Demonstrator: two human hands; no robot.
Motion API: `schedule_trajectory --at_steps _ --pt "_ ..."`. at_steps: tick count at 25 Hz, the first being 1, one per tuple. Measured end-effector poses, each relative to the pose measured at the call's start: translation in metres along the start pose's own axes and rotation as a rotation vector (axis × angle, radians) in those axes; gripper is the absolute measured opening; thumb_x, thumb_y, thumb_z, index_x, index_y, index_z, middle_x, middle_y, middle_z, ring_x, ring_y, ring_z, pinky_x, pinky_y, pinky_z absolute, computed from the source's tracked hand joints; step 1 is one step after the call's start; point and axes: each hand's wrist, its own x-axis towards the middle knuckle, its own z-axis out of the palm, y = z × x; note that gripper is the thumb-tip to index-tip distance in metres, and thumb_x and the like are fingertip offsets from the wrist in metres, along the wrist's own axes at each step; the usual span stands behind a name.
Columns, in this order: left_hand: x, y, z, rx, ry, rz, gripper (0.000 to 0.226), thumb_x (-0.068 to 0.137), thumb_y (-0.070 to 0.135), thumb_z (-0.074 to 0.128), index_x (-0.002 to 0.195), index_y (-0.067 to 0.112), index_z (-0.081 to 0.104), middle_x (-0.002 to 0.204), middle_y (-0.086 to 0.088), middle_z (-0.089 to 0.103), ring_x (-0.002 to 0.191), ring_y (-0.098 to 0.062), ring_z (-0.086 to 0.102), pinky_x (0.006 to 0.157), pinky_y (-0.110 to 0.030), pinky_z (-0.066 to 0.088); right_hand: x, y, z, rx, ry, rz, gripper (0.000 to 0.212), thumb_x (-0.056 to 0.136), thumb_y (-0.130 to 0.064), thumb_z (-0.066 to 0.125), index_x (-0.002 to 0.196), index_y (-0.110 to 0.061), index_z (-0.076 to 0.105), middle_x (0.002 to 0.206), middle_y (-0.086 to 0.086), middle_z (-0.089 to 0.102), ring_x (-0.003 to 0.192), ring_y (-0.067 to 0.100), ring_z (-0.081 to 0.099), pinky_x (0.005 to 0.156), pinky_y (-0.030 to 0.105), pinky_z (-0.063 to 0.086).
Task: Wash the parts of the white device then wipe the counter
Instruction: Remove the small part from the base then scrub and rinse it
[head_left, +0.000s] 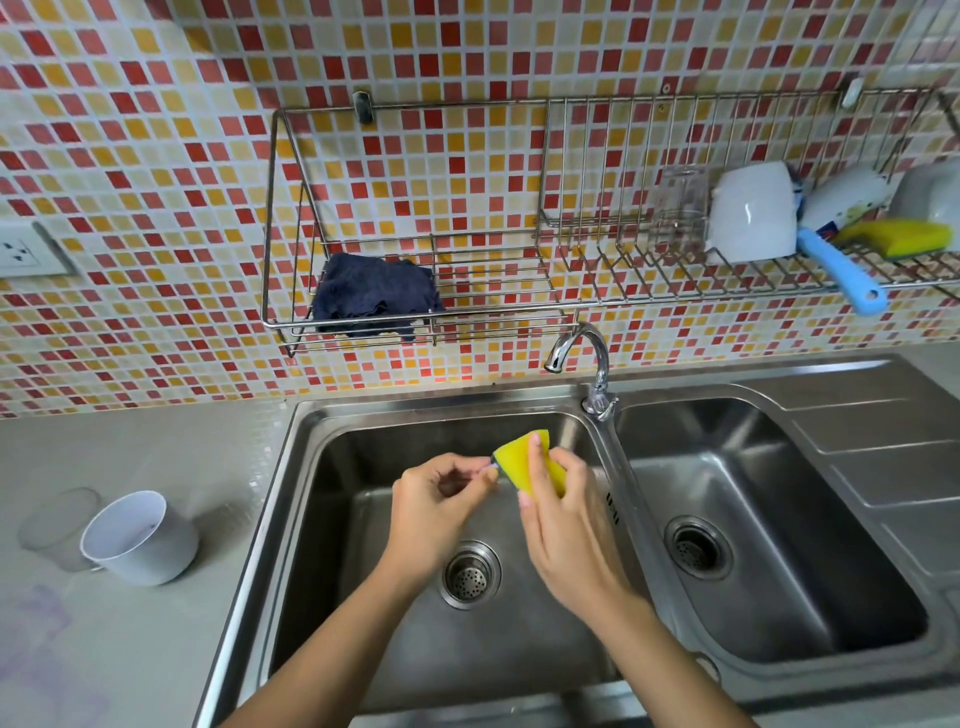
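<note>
Over the left sink basin (332, 519), my right hand (561, 530) grips a folded yellow sponge (514, 457). My left hand (436, 504) pinches a small part at its fingertips, pressed against the sponge's left edge; the part is mostly hidden. A white cup-shaped part (140, 538) lies tilted on the grey counter (130, 649) to the left of the sink. A clear plastic piece (54, 525) rests just behind it. A dark blue cloth (371, 293) sits in the wall rack (291, 322).
The faucet (582, 358) stands between the two basins, spout turned left, no water running. The right basin (769, 545) holds nothing. The rack's right side carries a white bowl (750, 210), a glass (680, 213), a blue-handled brush (841, 275) and another yellow sponge (904, 236).
</note>
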Motion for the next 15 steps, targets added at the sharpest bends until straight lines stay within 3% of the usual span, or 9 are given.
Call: schedule_trajectory --at_steps 2,6,9,11,13,15 --pt "0.001 -0.002 0.0 -0.021 -0.002 -0.014 0.007 0.08 0.009 0.072 0.08 0.016 0.074 0.076 -0.009 0.074 0.076 -0.021 0.068 0.079 -0.042 0.055 0.004 -0.003 -0.001 0.03 0.015 0.086 0.057 0.094 -0.036 0.028 0.144 -0.011 0.022 0.121 0.01 0.033 0.095 0.033 0.057 0.077 0.036 0.051" --pt "0.004 0.0 0.002 -0.119 -0.003 -0.067 0.005 0.083 0.004 0.066 0.08 0.002 0.07 0.07 -0.009 0.071 0.071 -0.022 0.067 0.074 -0.035 0.057 0.007 0.001 0.002 0.004 0.009 0.011 0.057 0.092 -0.033 0.031 0.144 -0.011 0.025 0.121 0.012 0.035 0.093 0.032 0.057 0.074 0.035 0.051" --pt "0.007 0.002 0.003 -0.177 0.008 -0.109 0.009 0.084 -0.001 0.063 0.077 0.001 0.068 0.067 -0.007 0.069 0.064 -0.015 0.065 0.067 -0.025 0.056 0.009 0.0 0.006 0.042 0.002 0.054 0.058 0.093 -0.034 0.03 0.146 -0.012 0.02 0.122 0.013 0.036 0.096 0.033 0.056 0.077 0.037 0.051" --pt "0.009 0.003 0.004 -0.182 0.005 -0.118 0.01 0.084 -0.002 0.063 0.077 0.002 0.069 0.066 -0.01 0.069 0.063 -0.016 0.064 0.068 -0.025 0.057 0.008 0.005 0.011 0.008 -0.036 -0.002 0.058 0.092 -0.035 0.031 0.145 -0.012 0.024 0.122 0.014 0.039 0.095 0.031 0.057 0.077 0.035 0.051" --pt "0.012 0.002 0.005 -0.178 0.001 -0.123 0.009 0.083 -0.003 0.063 0.077 0.0 0.069 0.063 -0.007 0.068 0.062 -0.015 0.064 0.067 -0.023 0.057 0.014 0.007 0.011 0.064 -0.006 0.127 0.059 0.093 -0.036 0.028 0.146 -0.012 0.02 0.121 0.017 0.04 0.093 0.032 0.057 0.077 0.035 0.05" --pt "0.015 0.0 0.006 -0.139 0.001 -0.113 0.007 0.083 -0.002 0.064 0.078 -0.002 0.07 0.065 -0.008 0.069 0.063 -0.014 0.065 0.068 -0.024 0.057 0.016 0.007 0.013 0.072 -0.006 0.119 0.058 0.092 -0.034 0.03 0.145 -0.009 0.024 0.12 0.015 0.038 0.089 0.03 0.058 0.073 0.031 0.05"
